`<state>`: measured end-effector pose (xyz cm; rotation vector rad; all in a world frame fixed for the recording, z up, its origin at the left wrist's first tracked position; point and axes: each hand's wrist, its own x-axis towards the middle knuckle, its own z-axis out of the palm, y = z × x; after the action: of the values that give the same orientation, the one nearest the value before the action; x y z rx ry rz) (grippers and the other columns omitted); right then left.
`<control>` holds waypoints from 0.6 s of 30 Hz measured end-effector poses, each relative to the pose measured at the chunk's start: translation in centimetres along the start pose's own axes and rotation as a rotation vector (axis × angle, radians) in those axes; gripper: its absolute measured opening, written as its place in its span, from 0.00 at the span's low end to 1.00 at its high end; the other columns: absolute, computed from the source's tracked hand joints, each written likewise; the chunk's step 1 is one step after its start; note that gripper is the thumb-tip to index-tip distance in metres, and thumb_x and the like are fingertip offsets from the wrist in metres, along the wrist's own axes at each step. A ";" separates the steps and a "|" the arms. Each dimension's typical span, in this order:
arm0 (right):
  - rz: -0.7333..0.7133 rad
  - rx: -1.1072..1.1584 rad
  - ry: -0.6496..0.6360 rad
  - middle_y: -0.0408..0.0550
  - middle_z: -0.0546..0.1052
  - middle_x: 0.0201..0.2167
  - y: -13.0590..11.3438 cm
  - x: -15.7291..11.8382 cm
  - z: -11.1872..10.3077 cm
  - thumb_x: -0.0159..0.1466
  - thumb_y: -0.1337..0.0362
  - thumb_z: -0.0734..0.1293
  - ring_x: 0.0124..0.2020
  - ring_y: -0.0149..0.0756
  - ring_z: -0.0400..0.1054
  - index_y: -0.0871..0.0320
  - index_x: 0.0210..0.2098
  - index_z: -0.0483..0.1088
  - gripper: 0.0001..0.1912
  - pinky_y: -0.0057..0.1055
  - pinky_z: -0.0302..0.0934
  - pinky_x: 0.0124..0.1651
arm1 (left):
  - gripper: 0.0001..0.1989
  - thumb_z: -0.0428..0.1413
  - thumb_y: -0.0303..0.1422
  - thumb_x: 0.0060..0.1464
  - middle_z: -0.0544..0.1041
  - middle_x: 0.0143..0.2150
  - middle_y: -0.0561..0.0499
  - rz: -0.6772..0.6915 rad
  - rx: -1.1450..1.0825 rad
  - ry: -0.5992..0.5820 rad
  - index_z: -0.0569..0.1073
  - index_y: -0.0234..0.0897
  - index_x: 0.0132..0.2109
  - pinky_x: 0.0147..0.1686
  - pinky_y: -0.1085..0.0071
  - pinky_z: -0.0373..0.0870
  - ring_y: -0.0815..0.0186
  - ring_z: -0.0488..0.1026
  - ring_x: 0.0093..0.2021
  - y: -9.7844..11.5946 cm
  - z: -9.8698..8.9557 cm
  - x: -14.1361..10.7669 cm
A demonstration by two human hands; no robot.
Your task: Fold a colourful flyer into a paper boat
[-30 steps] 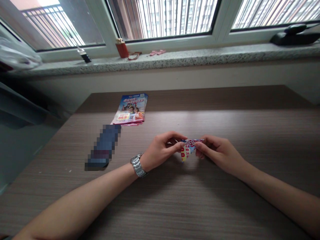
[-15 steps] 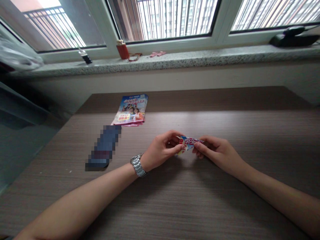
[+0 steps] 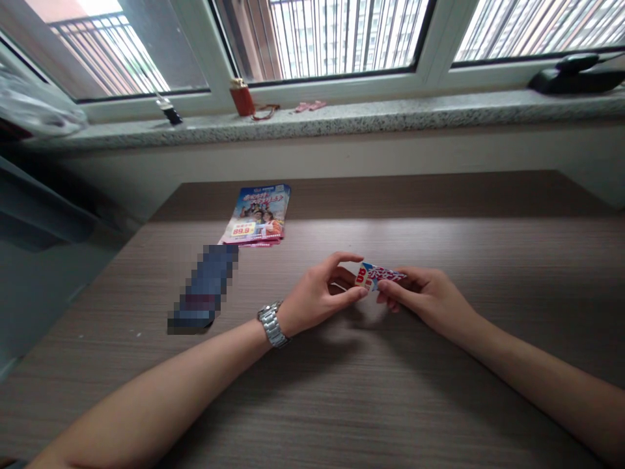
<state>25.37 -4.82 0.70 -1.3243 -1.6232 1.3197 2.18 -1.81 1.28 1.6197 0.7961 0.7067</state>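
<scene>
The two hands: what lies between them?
In the head view, a small folded piece of printed paper lies between the left hand and the right hand, which holds it.

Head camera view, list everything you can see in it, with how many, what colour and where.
folded paper: one, multicoloured, between the hands
flyer stack: one, blue and pink, far left on desk
pixelated object: one, dark blue, nearer than flyers
desk: one, brown, under the hands
windowsill: one, speckled grey, beyond desk
small container: one, red-orange, on sill
pink items: count unclear, pink, on sill
small item: one, black and pale, sill's left
device: one, black, sill's right
window frame: one, pale, behind sill
wristwatch: one, silver, left wrist
left hand: one, bare, left of paper
right hand: one, bare, pinching paper
</scene>
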 end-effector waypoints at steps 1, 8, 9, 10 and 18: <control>-0.001 0.002 0.014 0.48 0.80 0.27 0.0 0.0 0.0 0.64 0.48 0.68 0.26 0.34 0.71 0.58 0.33 0.77 0.18 0.30 0.68 0.31 | 0.27 0.63 0.35 0.58 0.80 0.42 0.46 0.000 -0.008 -0.006 0.65 0.36 0.61 0.39 0.73 0.75 0.67 0.78 0.38 0.0 0.0 0.0; -0.015 0.006 0.024 0.49 0.80 0.29 -0.3 0.1 0.1 0.66 0.46 0.65 0.27 0.35 0.72 0.58 0.33 0.77 0.21 0.30 0.68 0.32 | 0.23 0.62 0.33 0.58 0.78 0.37 0.50 -0.002 -0.007 -0.007 0.65 0.36 0.58 0.35 0.75 0.74 0.69 0.76 0.34 0.2 -0.1 0.1; -0.032 -0.006 0.032 0.48 0.80 0.28 -0.3 0.1 0.0 0.67 0.46 0.64 0.27 0.34 0.72 0.57 0.33 0.77 0.22 0.29 0.67 0.32 | 0.23 0.62 0.33 0.59 0.78 0.37 0.50 0.000 0.001 -0.007 0.65 0.36 0.58 0.35 0.75 0.74 0.69 0.76 0.34 0.2 -0.2 0.1; -0.049 -0.023 0.040 0.47 0.79 0.27 -0.3 0.1 0.0 0.68 0.46 0.63 0.26 0.34 0.71 0.57 0.32 0.77 0.22 0.29 0.66 0.32 | 0.23 0.62 0.33 0.59 0.78 0.37 0.50 0.001 0.008 -0.008 0.64 0.36 0.58 0.35 0.75 0.74 0.69 0.76 0.35 0.3 -0.3 0.1; -0.105 -0.300 0.132 0.43 0.73 0.21 0.1 0.4 -0.9 0.70 0.47 0.58 0.22 0.33 0.64 0.56 0.28 0.73 0.25 0.30 0.57 0.27 | 0.25 0.59 0.30 0.60 0.77 0.51 0.44 0.220 0.398 0.106 0.61 0.39 0.62 0.49 0.64 0.77 0.63 0.78 0.46 -0.5 -0.5 0.1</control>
<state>26.10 -4.16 0.77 -1.4434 -1.8212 0.9320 1.74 -1.34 0.90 2.0662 0.8830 0.8319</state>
